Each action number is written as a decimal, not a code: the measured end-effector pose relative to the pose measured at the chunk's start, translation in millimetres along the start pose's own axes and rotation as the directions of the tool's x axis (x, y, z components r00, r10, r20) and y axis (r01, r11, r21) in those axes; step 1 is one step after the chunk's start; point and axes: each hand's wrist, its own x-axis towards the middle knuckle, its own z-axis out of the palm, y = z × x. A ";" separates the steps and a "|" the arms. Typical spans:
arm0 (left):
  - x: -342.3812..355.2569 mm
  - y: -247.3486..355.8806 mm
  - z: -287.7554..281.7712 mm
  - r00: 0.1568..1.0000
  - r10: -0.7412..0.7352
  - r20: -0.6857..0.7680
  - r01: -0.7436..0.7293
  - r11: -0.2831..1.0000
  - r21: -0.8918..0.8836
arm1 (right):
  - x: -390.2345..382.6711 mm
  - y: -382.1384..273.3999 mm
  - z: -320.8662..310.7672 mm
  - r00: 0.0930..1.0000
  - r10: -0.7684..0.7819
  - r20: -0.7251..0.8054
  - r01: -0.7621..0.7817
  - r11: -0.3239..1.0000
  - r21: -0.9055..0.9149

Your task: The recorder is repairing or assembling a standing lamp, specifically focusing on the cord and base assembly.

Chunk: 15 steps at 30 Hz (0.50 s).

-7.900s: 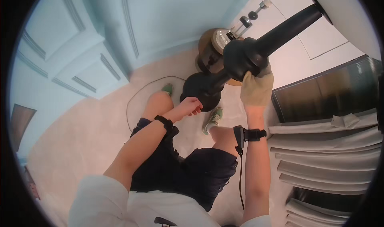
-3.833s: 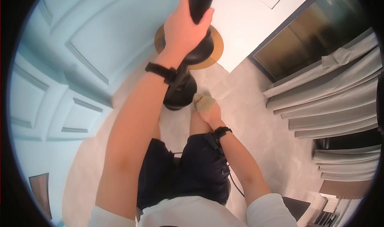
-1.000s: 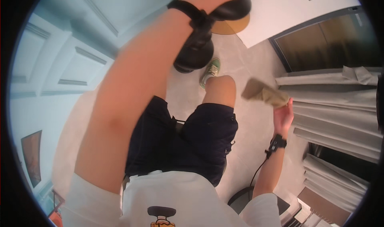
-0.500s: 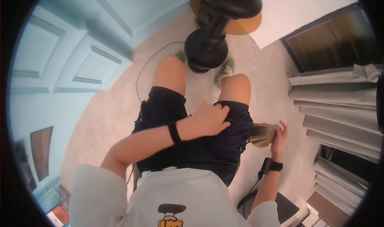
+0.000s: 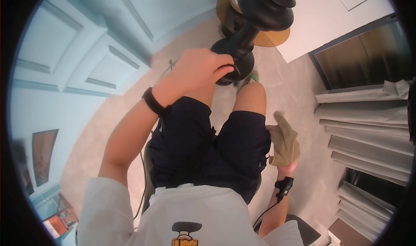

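The left hand's [image 5: 201, 70] bare fingers curl close together over the lower end of the black turned pedestal [image 5: 262, 18], perhaps steadying it just beyond the knees; whether they clamp it I can't tell. A beige cloth glove [image 5: 286, 137] covers the right hand [image 5: 284, 153] beside the shorts [image 5: 240, 137], hiding its fingers. The shirt's bottle print [image 5: 186, 231] is too cropped to read.

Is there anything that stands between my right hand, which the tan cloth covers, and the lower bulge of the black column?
Yes, in this view your right knee stands between the right hand and the black column's lower bulge. Depth cannot be judged here.
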 end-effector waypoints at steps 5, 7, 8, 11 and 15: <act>-6.0 -35.1 -6.7 0.999 -0.047 0.002 0.047 0.999 -0.016 | -61.4 4.7 -2.8 0.995 0.093 0.027 -0.097 0.962 0.253; 1.9 -39.8 -1.5 0.996 -0.078 -0.038 0.076 0.995 -0.061 | 4.3 -22.8 17.6 0.989 0.144 0.019 -0.142 0.931 0.335; 5.7 -40.8 0.2 0.985 -0.145 -0.090 0.137 0.986 -0.091 | 21.0 -32.8 26.4 0.986 0.163 0.028 -0.161 0.912 0.378; 12.4 -32.5 -12.2 0.955 -0.244 -0.167 0.208 0.956 -0.206 | -14.7 -34.8 29.0 0.977 0.183 0.106 -0.211 0.839 0.502; 13.4 -56.7 14.9 0.968 -0.146 -0.203 0.134 0.988 -0.073 | 71.6 -77.4 72.8 0.961 0.173 0.217 -0.274 0.716 0.642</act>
